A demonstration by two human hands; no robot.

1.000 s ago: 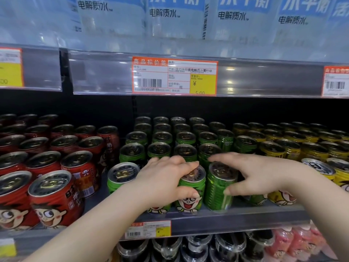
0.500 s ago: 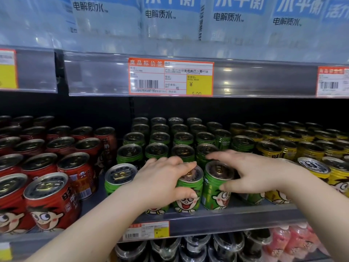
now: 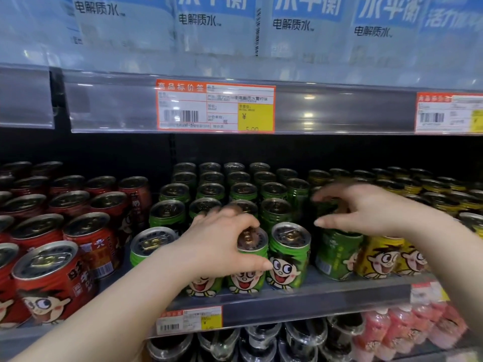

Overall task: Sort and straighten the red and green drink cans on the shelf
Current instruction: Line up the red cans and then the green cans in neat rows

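Note:
Green cans fill the middle of the shelf [image 3: 326, 293], with red cans [image 3: 52, 280] in rows at the left. My left hand [image 3: 222, 246] is closed over the top of a front-row green can [image 3: 247, 278], thumb on its front. Just right of it a green can [image 3: 287, 259] stands free, its cartoon face turned forward. My right hand [image 3: 366, 212] hovers with fingers spread over the following green can [image 3: 335, 257], whose label faces sideways; the hand hides its top. Another green can [image 3: 151, 244] stands at the front left.
Yellow cans [image 3: 379, 259] fill the shelf to the right of the green ones. An upper shelf edge with a price tag [image 3: 215, 109] hangs close above the cans. Bottled drinks [image 3: 392, 333] stand on the shelf below.
My right hand has let go of the green can beside my left hand, now face forward, and moved right over the adjacent one. My left hand stays on its can.

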